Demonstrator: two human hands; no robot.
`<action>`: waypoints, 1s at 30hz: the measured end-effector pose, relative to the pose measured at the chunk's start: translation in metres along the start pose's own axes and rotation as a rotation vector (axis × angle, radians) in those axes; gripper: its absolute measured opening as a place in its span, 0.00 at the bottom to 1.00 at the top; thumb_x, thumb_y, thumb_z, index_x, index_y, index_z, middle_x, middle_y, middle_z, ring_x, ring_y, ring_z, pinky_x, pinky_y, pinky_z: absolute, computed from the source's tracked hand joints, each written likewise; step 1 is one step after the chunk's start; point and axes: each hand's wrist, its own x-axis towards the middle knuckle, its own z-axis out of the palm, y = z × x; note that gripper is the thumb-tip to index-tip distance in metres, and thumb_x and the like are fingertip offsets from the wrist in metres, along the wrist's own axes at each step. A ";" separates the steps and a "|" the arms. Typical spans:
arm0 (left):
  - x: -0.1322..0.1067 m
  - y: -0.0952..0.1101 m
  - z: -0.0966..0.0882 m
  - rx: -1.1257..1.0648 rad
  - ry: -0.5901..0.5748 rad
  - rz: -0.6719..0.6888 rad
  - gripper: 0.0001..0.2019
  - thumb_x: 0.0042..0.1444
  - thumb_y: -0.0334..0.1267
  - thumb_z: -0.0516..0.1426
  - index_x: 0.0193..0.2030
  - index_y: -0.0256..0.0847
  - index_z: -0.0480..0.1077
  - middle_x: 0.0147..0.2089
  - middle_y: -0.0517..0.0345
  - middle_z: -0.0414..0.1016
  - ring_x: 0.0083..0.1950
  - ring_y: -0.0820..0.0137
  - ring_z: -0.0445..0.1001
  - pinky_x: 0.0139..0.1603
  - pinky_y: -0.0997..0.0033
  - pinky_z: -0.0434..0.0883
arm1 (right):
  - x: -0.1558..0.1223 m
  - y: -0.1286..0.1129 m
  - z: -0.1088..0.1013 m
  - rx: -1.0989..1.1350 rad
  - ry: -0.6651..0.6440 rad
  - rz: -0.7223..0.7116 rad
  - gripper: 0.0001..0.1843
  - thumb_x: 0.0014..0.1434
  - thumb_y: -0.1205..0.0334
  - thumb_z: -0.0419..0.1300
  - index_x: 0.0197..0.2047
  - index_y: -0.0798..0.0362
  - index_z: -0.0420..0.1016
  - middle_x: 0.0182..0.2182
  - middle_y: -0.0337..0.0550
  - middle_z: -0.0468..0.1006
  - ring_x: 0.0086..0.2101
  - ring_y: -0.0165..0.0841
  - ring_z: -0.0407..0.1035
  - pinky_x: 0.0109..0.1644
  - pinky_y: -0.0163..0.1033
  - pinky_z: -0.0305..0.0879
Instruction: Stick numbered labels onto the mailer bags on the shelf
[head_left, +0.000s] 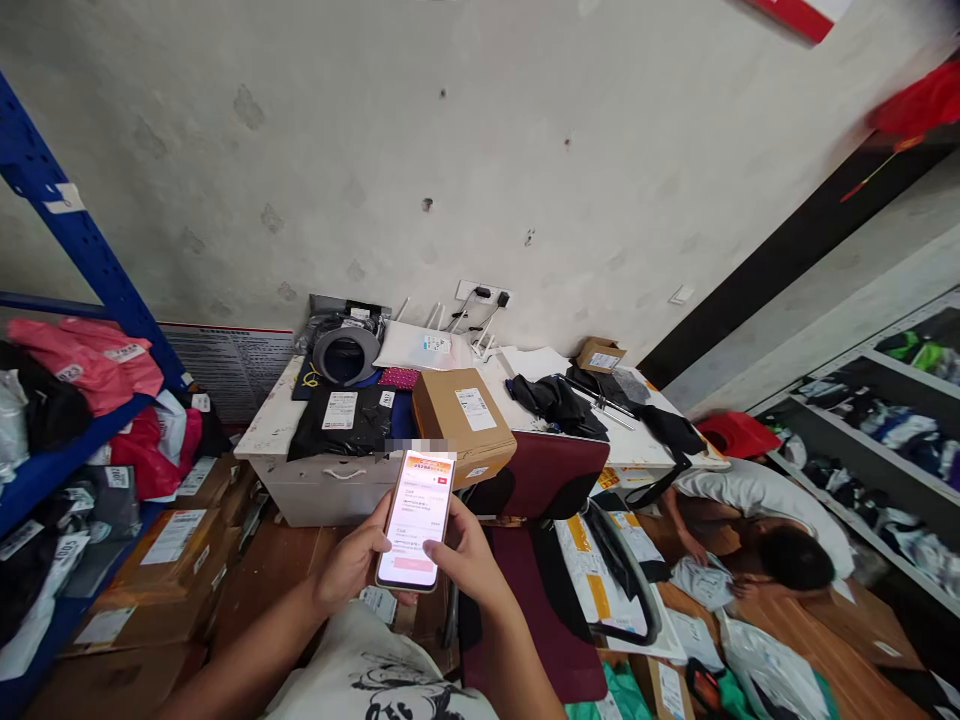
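Note:
A smartphone [414, 515] with a lit screen is held upright in front of me, between both hands. My left hand [352, 555] wraps around its left side, thumb on the lower left of the screen. My right hand [469, 555] grips the right edge, with its thumb over the lower right of the display. White and pink panels with small text show on the screen, too small to read. Just beyond the phone lie a cardboard box [465, 425] and a black mailer bag [341, 420] with white labels, on a white desk [274, 430].
A blue rack [90, 230] with labelled parcels stands at left, cartons [169, 550] beside it. A maroon chair [517, 600] is close at right. Another person [772, 540] crouches at right among parcels, hands on a grey-white bag [703, 580]. Shelves [885, 430] line the far right.

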 end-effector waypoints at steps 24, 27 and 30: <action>0.008 -0.014 -0.015 0.185 -0.018 -0.031 0.44 0.43 0.35 0.51 0.69 0.49 0.38 0.55 0.48 0.69 0.36 0.62 0.74 0.28 0.68 0.73 | 0.040 -0.005 0.016 0.292 0.439 0.043 0.21 0.41 0.53 0.69 0.37 0.52 0.69 0.28 0.35 0.78 0.27 0.29 0.69 0.32 0.33 0.64; 0.009 -0.019 -0.018 0.227 0.000 -0.040 0.43 0.44 0.35 0.51 0.69 0.50 0.40 0.57 0.50 0.68 0.40 0.61 0.73 0.31 0.68 0.73 | 0.047 -0.006 0.020 0.232 0.542 0.057 0.24 0.36 0.54 0.72 0.35 0.53 0.69 0.24 0.32 0.75 0.25 0.27 0.67 0.29 0.32 0.62; 0.009 -0.019 -0.016 0.236 0.052 -0.064 0.45 0.42 0.35 0.51 0.69 0.46 0.38 0.57 0.48 0.67 0.39 0.60 0.73 0.29 0.67 0.73 | 0.044 -0.006 0.019 0.278 0.568 0.045 0.22 0.41 0.48 0.69 0.34 0.53 0.70 0.24 0.33 0.75 0.26 0.28 0.67 0.31 0.33 0.62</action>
